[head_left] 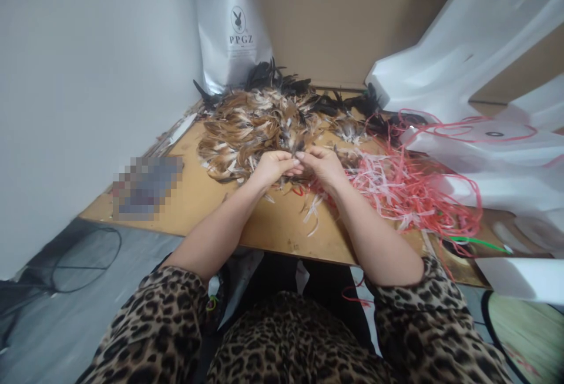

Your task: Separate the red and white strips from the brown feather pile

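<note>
1. Leopard-print sleeves (145, 325) fill the bottom of the frame, with bare forearms reaching up toward the centre.
2. At centre frame the left hand (273, 168) and the right hand (324, 167) meet, fingertips touching each other over the worktop (273, 225).
3. Left-hand fingers (294, 164) are curled nearly closed, pinching a small tuft of feathers (294, 152) that pokes up just above them; the right-hand fingers (304, 157) are likewise bent in and pinch the same tuft from the other side.
4. That tuft sits at the near edge of a large heap of brown and white feathers (251, 125), spread across the upper centre of the worktop.
5. Black feathers (273, 78) lie behind the heap, against a silver bag (233, 26) printed "PPGZ" at top centre.
6. Right of the hands, a tangle of red and pink strips (396, 190) spreads over the worktop, touching the right wrist.
7. White sheets (476, 67) pile up at upper right, with thin red loops lying across them.
8. A few loose pale feathers (314, 211) rest just below the right hand.
9. A blurred patch covers something at middle left.
</note>
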The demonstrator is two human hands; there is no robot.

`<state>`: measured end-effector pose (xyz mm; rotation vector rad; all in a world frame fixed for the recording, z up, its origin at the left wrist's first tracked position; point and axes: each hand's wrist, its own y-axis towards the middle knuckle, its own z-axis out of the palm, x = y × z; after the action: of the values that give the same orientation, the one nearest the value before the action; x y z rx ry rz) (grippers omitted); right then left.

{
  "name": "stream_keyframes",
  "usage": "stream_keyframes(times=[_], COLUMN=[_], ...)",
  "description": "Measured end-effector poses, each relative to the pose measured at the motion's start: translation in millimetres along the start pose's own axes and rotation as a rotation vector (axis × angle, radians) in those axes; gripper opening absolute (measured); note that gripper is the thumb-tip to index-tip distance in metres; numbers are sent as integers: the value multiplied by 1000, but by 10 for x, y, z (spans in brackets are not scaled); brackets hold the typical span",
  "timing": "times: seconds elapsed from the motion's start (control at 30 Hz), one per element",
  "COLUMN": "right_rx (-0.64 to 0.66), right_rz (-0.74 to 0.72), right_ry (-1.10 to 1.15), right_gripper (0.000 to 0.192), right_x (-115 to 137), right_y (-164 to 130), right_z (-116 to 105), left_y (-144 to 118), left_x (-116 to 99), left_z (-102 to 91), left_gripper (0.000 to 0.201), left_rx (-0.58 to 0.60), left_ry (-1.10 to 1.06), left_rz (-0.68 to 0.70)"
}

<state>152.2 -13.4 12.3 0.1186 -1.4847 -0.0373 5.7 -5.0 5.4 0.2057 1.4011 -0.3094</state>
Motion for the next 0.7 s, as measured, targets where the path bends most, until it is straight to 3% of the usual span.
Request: stream_keyframes(times=[0.07,0.17,0.27,0.37,0.5,0.6,0.7], right_rx=[20,24,163,306,323,283,176], right_rz=[-41,-69,-32,-8,-9,-93,-154], right_ry=[-88,-399,-649,-830,-1158,-1166,-926], right_gripper=[28,25,24,26,15,11,15], right_x=[49,137,214,252,230,186,164], right_y=[26,44,14,-42,-88,-73,-35], right_z=[-96,-279,-394,-379,-266,-242,-288], left_y=[11,23,36,50,58,53,47], left_x=[-16,-45,-52,-38,-27,-36,-48], left_z=[-33,-74,-105,-128,-148,-156,-162], left_gripper=[24,24,24,23,21,21,21], left_rx=[-32,-71,-82,-69,-38,-12,12], left_ry=[-29,-71,-89,-113,-157,-203,-240], left_rz=[29,46,42,33,17,5,-3])
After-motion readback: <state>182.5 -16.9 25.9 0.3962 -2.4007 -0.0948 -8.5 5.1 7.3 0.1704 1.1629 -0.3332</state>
